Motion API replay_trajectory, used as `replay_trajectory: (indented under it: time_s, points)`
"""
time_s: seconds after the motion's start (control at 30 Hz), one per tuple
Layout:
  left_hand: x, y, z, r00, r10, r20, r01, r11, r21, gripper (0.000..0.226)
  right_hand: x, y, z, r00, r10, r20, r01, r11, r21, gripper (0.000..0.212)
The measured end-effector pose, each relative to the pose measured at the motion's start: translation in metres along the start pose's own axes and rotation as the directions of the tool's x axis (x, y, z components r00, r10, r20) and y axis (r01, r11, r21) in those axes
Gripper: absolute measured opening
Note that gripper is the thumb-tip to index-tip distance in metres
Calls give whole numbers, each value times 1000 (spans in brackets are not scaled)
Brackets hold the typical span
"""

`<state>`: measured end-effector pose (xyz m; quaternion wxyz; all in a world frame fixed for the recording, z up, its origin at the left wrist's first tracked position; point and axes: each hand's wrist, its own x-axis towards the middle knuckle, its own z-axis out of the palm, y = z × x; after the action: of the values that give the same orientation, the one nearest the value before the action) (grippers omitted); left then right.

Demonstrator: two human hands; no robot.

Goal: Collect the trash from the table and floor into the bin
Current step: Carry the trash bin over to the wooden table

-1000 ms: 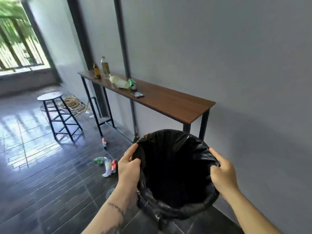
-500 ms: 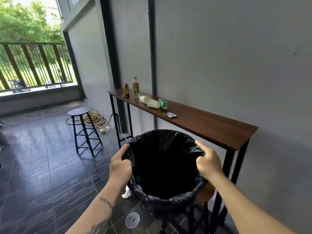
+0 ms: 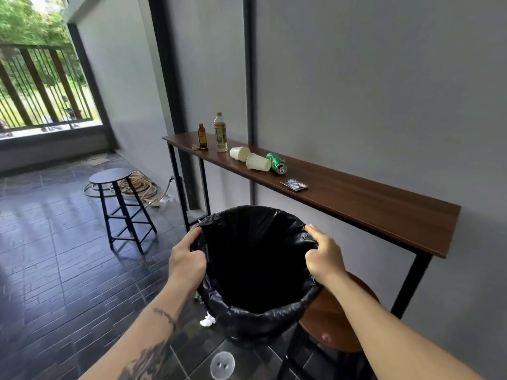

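Grey wall [image 3: 370, 78] runs from 12 to 3 o'clock, crossed by dark vertical posts [image 3: 248, 78]. Long narrow wood worktop [image 3: 384, 204] on black legs stands against it. Dark tiled floor [image 3: 55, 270], glossy with daylight. Black round stool [image 3: 110, 177] at 10 o'clock, coiled hose [image 3: 137, 187] behind it. Railing [image 3: 41, 86] and green trees at 11. Brown stool [image 3: 337, 325] at 5.

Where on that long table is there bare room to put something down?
The table is bare from the small packet to its near end. The far part is crowded: brown bottle, clear bottle, two tipped cups and a green can lie close together.
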<state>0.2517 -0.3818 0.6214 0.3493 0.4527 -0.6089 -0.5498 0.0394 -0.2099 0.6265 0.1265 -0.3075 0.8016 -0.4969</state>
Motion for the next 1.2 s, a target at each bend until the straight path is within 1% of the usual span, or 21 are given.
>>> replay_trajectory:
  time_s: [0.2,0.33,0.47,0.53,0.6,0.67,0.73,0.8,0.87,0.93,1.07,1.13,1.2]
  points:
    - [62,-2,29,999,-46,-27,47,999,21,80,74,12,17,1000,4,26,-4,1000,-5,77]
    - [100,-8,41,995,-57,-86,61,997,38,78,124,16,34,992,-24,124,30,998,-52,74]
    - [131,-15,50,986,-80,-148,89,994,61,79,164,23,51,970,-33,242,78,981,-177,69]
    - [146,-16,55,980,-105,-170,117,991,60,77,180,27,57,954,-45,297,127,957,-262,68]
    - [164,-20,58,973,-140,-184,153,987,55,75,197,27,61,945,-73,319,184,925,-331,64]
    - [187,-29,60,971,-171,-165,180,983,39,76,217,23,63,951,-126,283,233,893,-385,57]
    - [214,-40,59,972,-197,-132,199,980,5,77,237,18,66,960,-175,218,257,861,-438,52]
    - [245,-50,60,973,-207,-100,208,978,-2,78,260,15,70,971,-180,156,236,827,-510,51]
    - [270,-53,62,979,-195,-66,195,981,-6,78,283,13,73,988,-127,86,153,787,-598,52]
    - [297,-52,63,984,-179,-22,179,984,-3,79,305,10,76,1000,-28,14,30,741,-671,53]
    - [348,-46,61,983,-171,67,168,985,41,80,338,9,90,977,193,-95,-203,678,-707,65]
    - [370,-45,59,977,-168,130,161,985,63,81,349,9,100,960,233,-154,-272,649,-711,59]
    - [386,-40,58,975,-155,162,142,986,91,83,354,8,109,960,202,-194,-279,656,-701,46]
